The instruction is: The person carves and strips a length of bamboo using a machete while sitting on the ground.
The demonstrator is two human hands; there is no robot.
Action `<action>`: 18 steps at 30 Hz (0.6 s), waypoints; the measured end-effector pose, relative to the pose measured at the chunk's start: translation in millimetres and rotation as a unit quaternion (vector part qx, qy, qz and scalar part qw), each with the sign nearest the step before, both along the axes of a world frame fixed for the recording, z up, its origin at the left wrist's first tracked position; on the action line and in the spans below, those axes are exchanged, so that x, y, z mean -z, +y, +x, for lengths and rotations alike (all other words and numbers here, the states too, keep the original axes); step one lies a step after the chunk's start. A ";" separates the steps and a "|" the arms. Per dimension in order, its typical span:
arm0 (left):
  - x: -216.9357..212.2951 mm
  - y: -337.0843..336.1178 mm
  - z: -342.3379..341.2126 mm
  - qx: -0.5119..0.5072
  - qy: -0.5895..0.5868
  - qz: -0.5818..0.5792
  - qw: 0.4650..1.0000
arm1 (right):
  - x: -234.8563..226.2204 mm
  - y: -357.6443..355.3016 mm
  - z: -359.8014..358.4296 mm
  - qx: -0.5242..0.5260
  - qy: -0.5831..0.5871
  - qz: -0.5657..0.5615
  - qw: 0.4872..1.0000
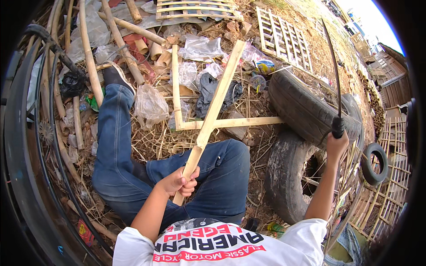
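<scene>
A bamboo slat is gripped toward its near end by the left hand, over the jeans. At right, a long knife is held upright by the right hand beside a tire; its sharp side cannot be clearly told.

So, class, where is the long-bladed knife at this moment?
In the head view, the long-bladed knife is toward the right, held blade-up in the right hand, with its handle seen in front of the upper tire.
</scene>
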State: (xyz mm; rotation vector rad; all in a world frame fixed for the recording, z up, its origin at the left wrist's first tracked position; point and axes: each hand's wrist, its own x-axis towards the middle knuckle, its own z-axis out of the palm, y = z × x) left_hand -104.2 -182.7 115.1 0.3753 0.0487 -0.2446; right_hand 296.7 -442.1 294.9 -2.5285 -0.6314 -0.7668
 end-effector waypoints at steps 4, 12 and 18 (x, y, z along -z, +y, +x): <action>-27.0 2.7 30.8 -0.094 -0.001 0.119 0.988 | 43.0 30.8 -84.1 -0.127 0.237 0.147 0.952; -47.7 -16.7 78.3 -0.407 -0.004 0.115 0.906 | 109.8 80.1 -229.6 -0.243 0.659 0.194 0.685; -17.6 -33.1 65.3 -0.506 0.069 0.121 0.851 | 119.5 98.5 -258.0 -0.262 0.662 0.297 0.636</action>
